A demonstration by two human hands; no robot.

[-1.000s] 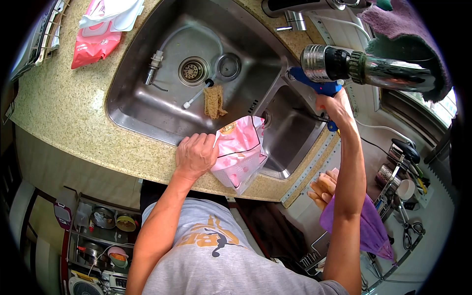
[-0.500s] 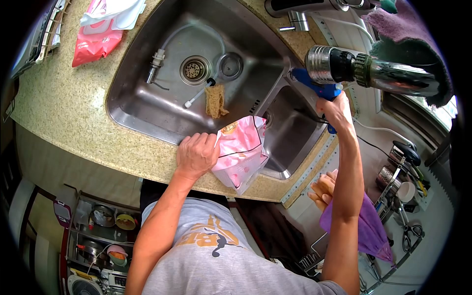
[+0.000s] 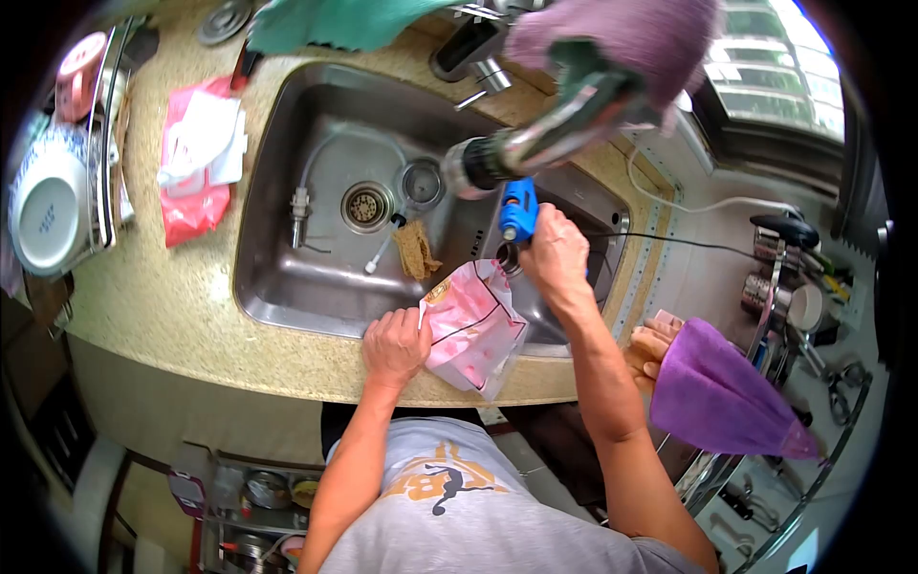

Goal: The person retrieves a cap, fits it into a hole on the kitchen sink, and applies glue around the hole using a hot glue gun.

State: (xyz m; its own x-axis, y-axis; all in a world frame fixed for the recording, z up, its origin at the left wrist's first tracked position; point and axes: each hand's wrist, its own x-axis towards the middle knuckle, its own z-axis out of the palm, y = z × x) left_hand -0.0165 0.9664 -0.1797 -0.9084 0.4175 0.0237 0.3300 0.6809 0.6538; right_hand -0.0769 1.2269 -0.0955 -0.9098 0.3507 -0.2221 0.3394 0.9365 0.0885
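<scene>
My right hand (image 3: 555, 251) is wrapped round a blue tool (image 3: 519, 209) with a black cord, held over the divider of the steel double sink (image 3: 296, 304). My left hand (image 3: 395, 344) pinches the upper left edge of a pink printed plastic bag (image 3: 470, 325), which lies over the sink's front rim and the counter edge. Just behind the bag, a brown scrubbing cloth (image 3: 414, 251) rests in the large basin. A white hose with a metal fitting (image 3: 299, 218) curves round the drain there.
A chrome faucet (image 3: 564, 120) with purple and green cloths (image 3: 612, 33) reaches over the sink. Red wipes packaging (image 3: 196, 210) and a dish rack (image 3: 103, 143) stand left. A purple cloth (image 3: 722, 392) and utensils are at the right.
My right hand has brought the blue tool left and nearer the bag, turning its tip toward me. The camera view has shifted. My left hand still holds the bag.
</scene>
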